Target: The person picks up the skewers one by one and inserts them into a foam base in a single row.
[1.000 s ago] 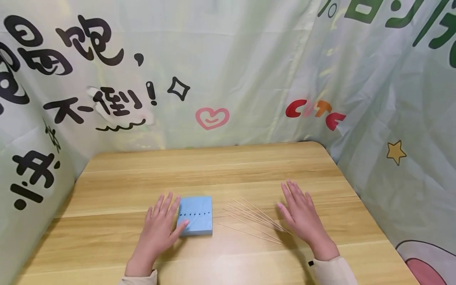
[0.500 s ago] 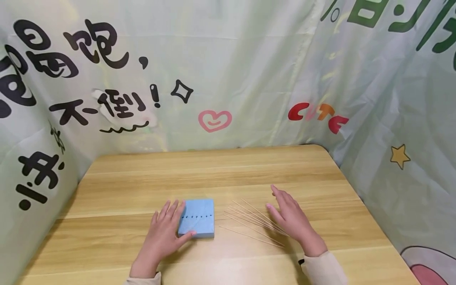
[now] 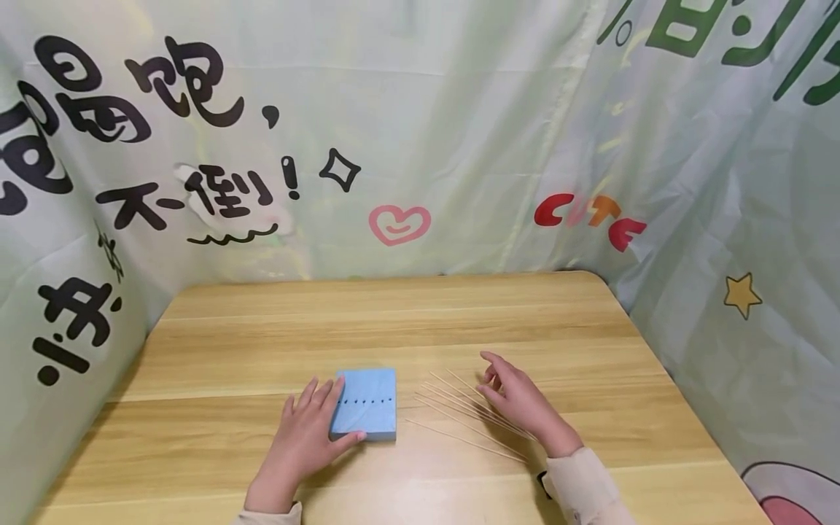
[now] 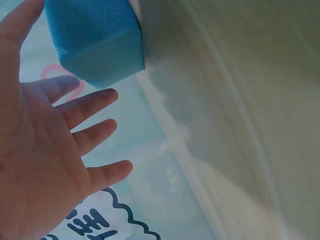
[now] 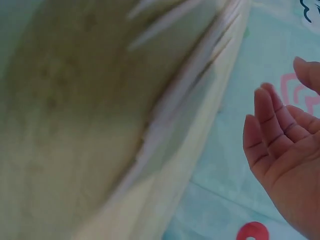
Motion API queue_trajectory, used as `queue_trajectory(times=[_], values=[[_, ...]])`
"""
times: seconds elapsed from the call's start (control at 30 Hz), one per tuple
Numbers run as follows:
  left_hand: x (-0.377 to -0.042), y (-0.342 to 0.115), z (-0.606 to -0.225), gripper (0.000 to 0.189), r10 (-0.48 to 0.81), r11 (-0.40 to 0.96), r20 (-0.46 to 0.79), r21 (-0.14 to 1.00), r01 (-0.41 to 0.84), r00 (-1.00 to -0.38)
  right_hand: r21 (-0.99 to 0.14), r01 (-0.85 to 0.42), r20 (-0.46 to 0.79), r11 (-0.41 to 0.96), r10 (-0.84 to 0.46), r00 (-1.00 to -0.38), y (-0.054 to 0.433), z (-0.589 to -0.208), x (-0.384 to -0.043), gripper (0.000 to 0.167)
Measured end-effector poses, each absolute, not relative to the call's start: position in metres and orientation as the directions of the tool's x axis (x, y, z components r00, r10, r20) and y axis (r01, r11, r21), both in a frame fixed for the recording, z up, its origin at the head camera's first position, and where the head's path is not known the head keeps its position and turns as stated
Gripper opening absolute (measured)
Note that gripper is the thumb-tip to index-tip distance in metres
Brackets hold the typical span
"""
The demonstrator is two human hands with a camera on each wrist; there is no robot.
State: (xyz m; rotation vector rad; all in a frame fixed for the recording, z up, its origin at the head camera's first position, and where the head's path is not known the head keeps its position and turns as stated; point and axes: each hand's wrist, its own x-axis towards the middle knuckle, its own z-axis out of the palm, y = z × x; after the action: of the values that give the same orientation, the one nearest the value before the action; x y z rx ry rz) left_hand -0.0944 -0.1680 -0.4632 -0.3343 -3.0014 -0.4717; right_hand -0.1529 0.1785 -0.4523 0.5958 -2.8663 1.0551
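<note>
A square blue foam block (image 3: 370,419) with a row of small dark holes across its top lies on the table. My left hand (image 3: 305,430) is at its left side, fingers spread, with the index fingertip at the left edge and the thumb along the near edge. In the left wrist view the block (image 4: 97,42) shows beside that thumb and forefinger. To the right lies a fan of several thin wooden sticks (image 3: 459,419). Over their right part hovers my right hand (image 3: 518,397), its fingers loosely bent and nothing between them. The right wrist view shows the sticks (image 5: 180,85) blurred.
The wood-grain table (image 3: 394,321) is bordered by a pale printed cloth (image 3: 459,131) behind and on both sides. The block and sticks lie close together near the middle of the table.
My right hand has moved left and lower over the sticks, and its fingers have bent from straight. The left hand has shifted slightly with its thumb further along the block's near edge.
</note>
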Motion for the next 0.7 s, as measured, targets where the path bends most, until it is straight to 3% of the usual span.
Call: queue_trajectory(times=[0.33,0.7], values=[[-0.096,-0.165,-0.461,0.096,0.195,0.925,0.088,0.315,0.213,-0.977,-0.714,-0.267,0.050,0.648,-0.333,-0.942,0.179,-0.464,-0.167,0.056],[-0.094,-0.163,-0.461,0.092,0.194,0.925,0.081,0.317,0.210,-0.978,-0.729,-0.246,0.003,0.639,-0.356,-0.934,0.180,-0.473,-0.177,0.059]])
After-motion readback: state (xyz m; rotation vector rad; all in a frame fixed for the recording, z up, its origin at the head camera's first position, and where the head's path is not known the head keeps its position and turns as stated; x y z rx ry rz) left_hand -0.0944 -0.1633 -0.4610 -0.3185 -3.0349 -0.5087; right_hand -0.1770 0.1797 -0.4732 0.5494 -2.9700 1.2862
